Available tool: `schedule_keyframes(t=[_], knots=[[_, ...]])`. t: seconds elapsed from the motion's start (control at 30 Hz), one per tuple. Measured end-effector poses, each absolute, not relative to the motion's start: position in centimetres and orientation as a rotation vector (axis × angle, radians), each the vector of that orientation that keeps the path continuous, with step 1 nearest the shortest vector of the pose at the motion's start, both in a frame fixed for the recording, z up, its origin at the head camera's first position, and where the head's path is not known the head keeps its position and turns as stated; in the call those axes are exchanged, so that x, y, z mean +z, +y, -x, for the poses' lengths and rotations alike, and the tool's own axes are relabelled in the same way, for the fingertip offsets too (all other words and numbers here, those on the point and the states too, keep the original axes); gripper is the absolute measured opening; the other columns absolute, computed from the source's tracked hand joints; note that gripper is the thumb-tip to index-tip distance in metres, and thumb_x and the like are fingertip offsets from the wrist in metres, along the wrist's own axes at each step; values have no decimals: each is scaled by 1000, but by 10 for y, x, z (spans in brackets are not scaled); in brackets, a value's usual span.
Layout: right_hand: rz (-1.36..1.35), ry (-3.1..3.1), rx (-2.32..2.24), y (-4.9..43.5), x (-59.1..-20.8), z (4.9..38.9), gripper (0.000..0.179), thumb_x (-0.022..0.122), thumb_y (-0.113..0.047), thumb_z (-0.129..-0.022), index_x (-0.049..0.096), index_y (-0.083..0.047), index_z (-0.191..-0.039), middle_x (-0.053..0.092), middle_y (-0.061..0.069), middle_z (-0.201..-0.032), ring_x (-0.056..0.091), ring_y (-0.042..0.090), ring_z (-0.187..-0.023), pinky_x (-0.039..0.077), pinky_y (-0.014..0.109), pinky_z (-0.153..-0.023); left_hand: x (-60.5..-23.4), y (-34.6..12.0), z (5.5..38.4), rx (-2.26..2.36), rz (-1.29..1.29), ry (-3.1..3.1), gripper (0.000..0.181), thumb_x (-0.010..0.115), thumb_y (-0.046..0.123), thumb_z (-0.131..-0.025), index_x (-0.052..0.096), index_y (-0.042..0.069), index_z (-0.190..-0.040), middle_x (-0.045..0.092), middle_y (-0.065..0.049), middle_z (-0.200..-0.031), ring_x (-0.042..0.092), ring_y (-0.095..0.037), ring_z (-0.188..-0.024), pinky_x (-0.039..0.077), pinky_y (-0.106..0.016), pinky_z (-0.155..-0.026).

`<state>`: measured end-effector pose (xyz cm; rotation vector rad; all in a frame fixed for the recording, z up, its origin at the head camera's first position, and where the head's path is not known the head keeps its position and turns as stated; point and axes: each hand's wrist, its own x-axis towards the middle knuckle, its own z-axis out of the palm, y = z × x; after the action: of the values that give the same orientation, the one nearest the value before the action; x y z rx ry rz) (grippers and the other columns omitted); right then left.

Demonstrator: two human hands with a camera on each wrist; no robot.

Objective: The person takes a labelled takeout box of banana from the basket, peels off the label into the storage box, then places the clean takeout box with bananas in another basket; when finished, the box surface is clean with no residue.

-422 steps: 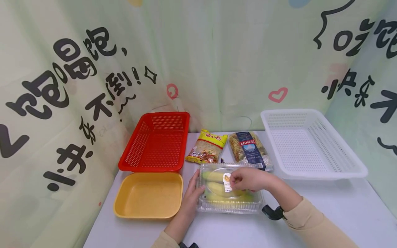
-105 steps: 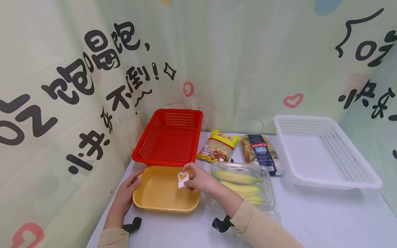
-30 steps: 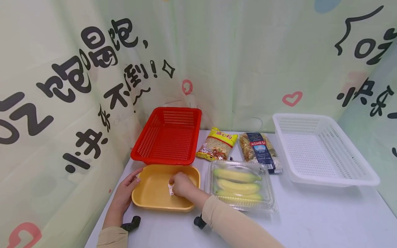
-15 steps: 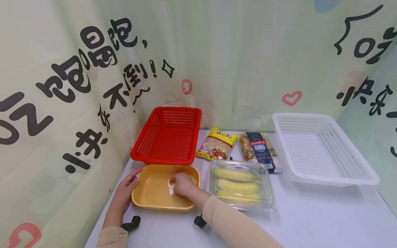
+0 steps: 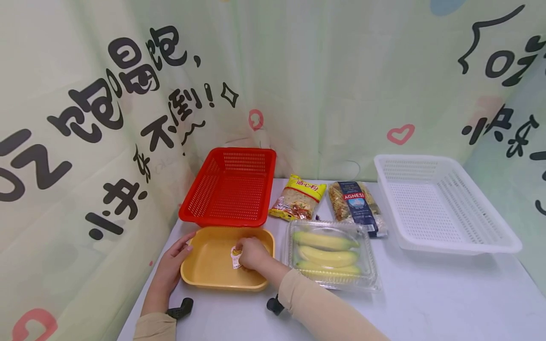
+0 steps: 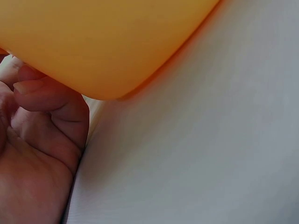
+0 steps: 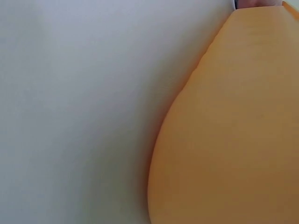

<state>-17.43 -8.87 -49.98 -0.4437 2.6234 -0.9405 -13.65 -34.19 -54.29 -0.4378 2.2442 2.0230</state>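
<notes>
In the head view, my right hand [image 5: 252,253] reaches down into a yellow plastic basin [image 5: 204,270] with curled fingers. It holds a small white label with a banana picture [image 5: 236,260] low against the basin's floor; the fingertips are partly hidden. My left hand [image 5: 170,263] grips the basin's left rim, and its curled fingers [image 6: 49,95] show beside the basin's wall in the left wrist view. The right wrist view shows only the basin's outer side [image 7: 224,130] and the table. To the right lies a clear lidded plastic box [image 5: 370,265] with several bananas [image 5: 327,257].
A red basket [image 5: 232,218] stands behind the basin. A yellow-topped pasta bag [image 5: 298,196] and an AGNESI pasta bag [image 5: 356,203] lie behind the box. At the right is a white basket [image 5: 443,244]. A printed curtain [image 5: 320,85] hangs around the white table [image 5: 426,303].
My right hand has brought the label from the box's lid left and down into the basin. The left hand moved from the box to the basin's rim. The last half second shows hardly any motion.
</notes>
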Motion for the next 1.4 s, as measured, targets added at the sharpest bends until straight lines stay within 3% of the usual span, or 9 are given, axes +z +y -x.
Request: schedule_keyframes(t=[0.27,0.73,0.87,1.07,1.2,1.4], knots=[[431,2627,-912,-88,-500,175,31,67,4,-77,70,-6,-106,61,5,-92,50,17,-85,45,21,-52,-544,-344,138,2008,468,2233,49,57,35,-100,48,27,-147,47,3,-112,43,-15,-108,49,-13,-83],[432,2633,-864,-88,-500,173,29,71,-2,-80,70,-8,-108,60,3,-95,50,17,-89,48,25,-70,-542,-343,137,2032,460,2210,50,59,35,-99,48,26,-147,47,0,-112,47,-14,-103,51,-14,-81],[476,2665,-825,-86,-495,169,30,71,-4,-81,70,-8,-111,63,3,-100,51,16,-91,50,28,-79,-543,-344,137,2026,461,2218,52,60,38,-98,48,25,-147,48,1,-112,48,-14,-103,51,-13,-82],[573,2640,-934,-72,-477,159,30,67,-10,-86,70,-11,-116,61,5,-110,56,15,-94,52,30,-84,-542,-344,136,2032,461,2210,53,60,38,-98,47,24,-147,48,2,-112,48,-13,-104,50,-13,-82],[621,2579,-1072,-50,-461,151,28,64,-17,-92,68,-14,-120,61,5,-118,60,14,-92,53,26,-75,-541,-343,137,2034,463,2205,54,61,39,-97,47,25,-147,47,3,-112,46,-14,-106,50,-12,-83],[684,2532,-1220,3,-437,148,30,62,-20,-96,65,-16,-125,63,6,-120,57,11,-72,51,23,-61,-545,-344,138,2032,463,2208,55,62,41,-96,47,25,-147,49,5,-113,45,-14,-108,50,-12,-85]])
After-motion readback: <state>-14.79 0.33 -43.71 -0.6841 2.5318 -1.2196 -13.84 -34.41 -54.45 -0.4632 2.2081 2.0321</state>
